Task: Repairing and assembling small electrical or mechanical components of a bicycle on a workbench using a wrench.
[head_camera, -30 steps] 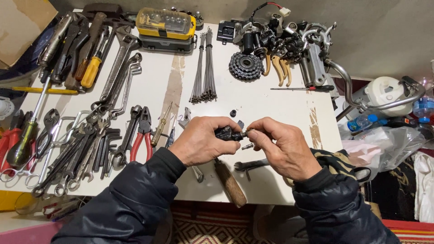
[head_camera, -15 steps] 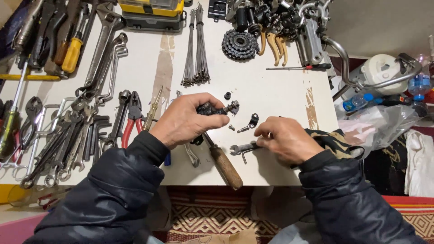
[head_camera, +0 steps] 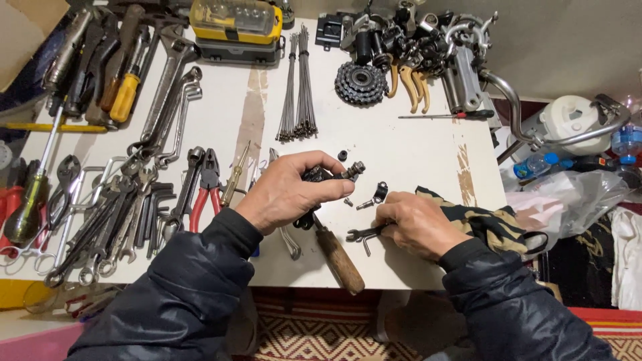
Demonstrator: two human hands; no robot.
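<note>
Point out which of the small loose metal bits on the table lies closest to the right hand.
The curved black clamp piece with a bolt, just above the right hand. The round black nut lies farther up the table, beyond the left hand.

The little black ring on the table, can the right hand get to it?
Probably yes. The little black ring lies bare on the white table, just beyond the right hand; only small loose parts lie between.
</note>
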